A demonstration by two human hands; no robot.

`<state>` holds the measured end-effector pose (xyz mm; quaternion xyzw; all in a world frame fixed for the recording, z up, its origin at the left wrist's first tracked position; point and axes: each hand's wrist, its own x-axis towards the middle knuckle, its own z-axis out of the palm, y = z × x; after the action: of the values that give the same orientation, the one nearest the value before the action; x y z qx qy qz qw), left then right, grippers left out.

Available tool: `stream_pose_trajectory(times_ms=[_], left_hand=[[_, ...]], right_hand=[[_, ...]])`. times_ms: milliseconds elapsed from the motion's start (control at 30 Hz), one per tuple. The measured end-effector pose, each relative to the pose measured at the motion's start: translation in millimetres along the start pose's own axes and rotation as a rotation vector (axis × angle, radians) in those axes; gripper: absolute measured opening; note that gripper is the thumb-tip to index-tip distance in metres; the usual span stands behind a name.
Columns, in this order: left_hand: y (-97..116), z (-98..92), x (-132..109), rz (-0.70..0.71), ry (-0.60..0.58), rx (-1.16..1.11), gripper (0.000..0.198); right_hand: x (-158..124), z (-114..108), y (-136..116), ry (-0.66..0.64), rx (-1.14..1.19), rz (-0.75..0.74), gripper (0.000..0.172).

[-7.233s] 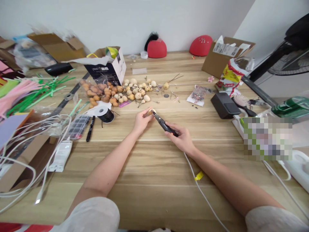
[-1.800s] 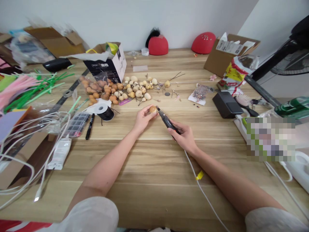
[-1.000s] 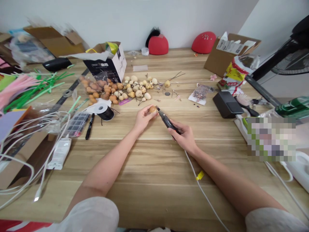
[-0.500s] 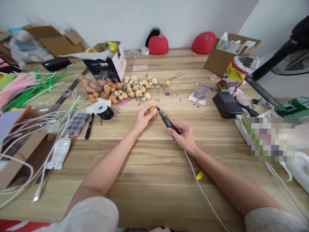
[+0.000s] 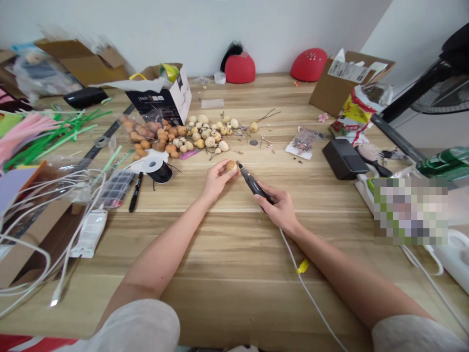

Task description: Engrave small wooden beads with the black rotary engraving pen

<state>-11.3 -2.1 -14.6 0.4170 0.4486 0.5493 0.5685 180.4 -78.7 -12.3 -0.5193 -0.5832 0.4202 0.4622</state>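
My left hand (image 5: 219, 179) pinches a small tan dried gourd (image 5: 231, 165) between thumb and fingertips. My right hand (image 5: 279, 207) is shut around a black rotary tool (image 5: 253, 184), held like a pen. The tool's thin bit points up and left at the gourd, with a small gap or a very light touch between them. A white power cord (image 5: 307, 287) runs from the tool's rear end down across the wooden table (image 5: 227, 259).
A heap of pale and orange gourds (image 5: 205, 134) lies ahead of my hands, beside a spool of black cord (image 5: 159, 172) and a black marker (image 5: 135, 192). Boxes stand at the back, white cables (image 5: 44, 234) tangle on the left, and a black adapter (image 5: 344, 159) sits right.
Since the oldest frame, both hands sit slightly further up the table, and the tool tip stands a little off the gourd. Over the last second they have barely moved.
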Motion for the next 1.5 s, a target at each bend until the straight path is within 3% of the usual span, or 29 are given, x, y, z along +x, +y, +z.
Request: stream_pose_trajectory(times_ms=[1500], left_hand=[[-0.4, -0.2, 0.6, 0.006, -0.016, 0.002, 0.062]], right_hand=[[-0.8, 0.0, 1.4, 0.004, -0.059, -0.044, 0.052]])
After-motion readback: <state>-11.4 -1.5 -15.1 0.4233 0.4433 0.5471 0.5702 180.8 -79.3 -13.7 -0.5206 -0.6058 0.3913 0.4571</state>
